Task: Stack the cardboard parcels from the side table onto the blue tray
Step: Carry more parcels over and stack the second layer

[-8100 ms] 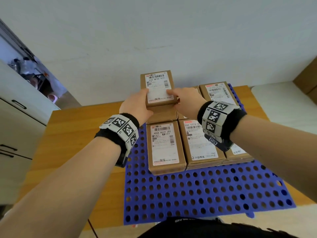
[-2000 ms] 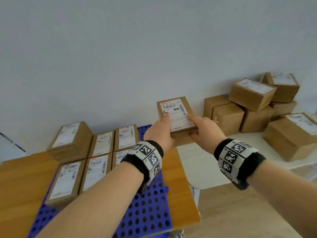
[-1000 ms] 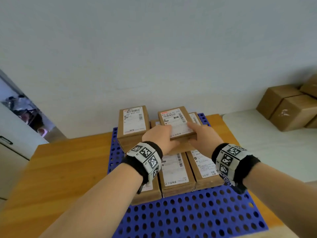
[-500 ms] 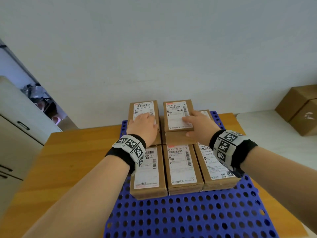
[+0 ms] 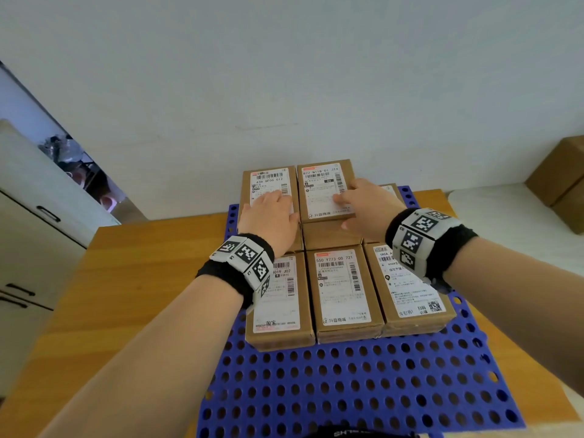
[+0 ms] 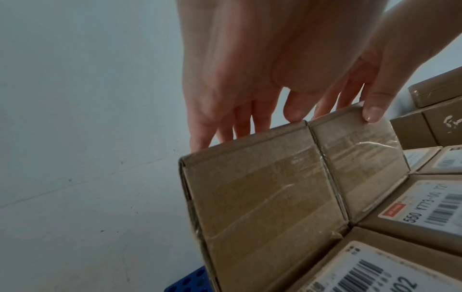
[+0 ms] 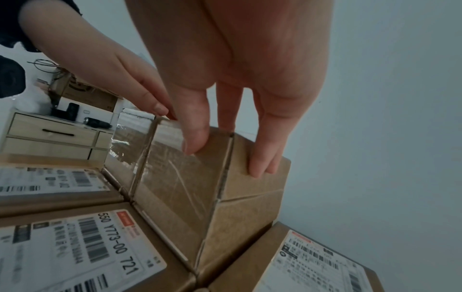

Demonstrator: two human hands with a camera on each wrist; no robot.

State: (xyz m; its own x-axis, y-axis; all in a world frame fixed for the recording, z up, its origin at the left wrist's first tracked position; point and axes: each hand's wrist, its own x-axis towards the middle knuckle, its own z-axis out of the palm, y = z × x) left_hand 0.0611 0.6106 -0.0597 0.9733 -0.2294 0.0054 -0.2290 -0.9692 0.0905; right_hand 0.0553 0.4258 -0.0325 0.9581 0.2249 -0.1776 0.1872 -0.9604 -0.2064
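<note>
Under our right fingers the upper box sits atop a lower box; we press its side and near end, fingers straight. Our left fingers lie flat on the neighbouring box. Uneven pushing could skew it or tip it rearward.

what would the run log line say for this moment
left hand: flat on upper left box | right hand: thumb and fingers against upper middle box | both side by side above lower boxes | blue mat under stack
</note>
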